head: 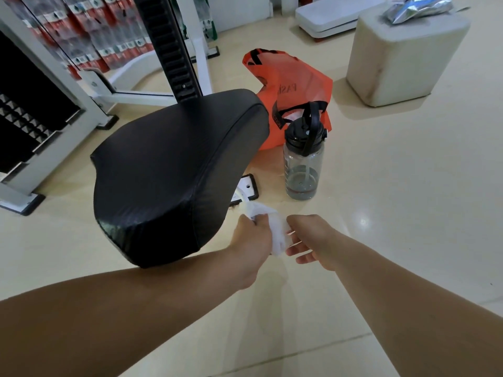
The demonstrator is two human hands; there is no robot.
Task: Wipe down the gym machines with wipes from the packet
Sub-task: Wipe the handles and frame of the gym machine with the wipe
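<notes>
— Hands?
— The left hand (253, 240) grips a bunched white wipe (278, 236). The right hand (309, 240) lies at its edge, fingers loose; pinching or only touching, I can't tell.
— Where's the wipe?
— Just beside the black seat (177, 172), above the floor (408, 213).
— Progress?
— Early, I'd judge: the wipe is out, but it touches no machine. A silvery packet (416, 9) lies well apart.

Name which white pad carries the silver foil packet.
The tall cream cube at right, silver foil packet on top; the low flat white pad behind shows none.
</notes>
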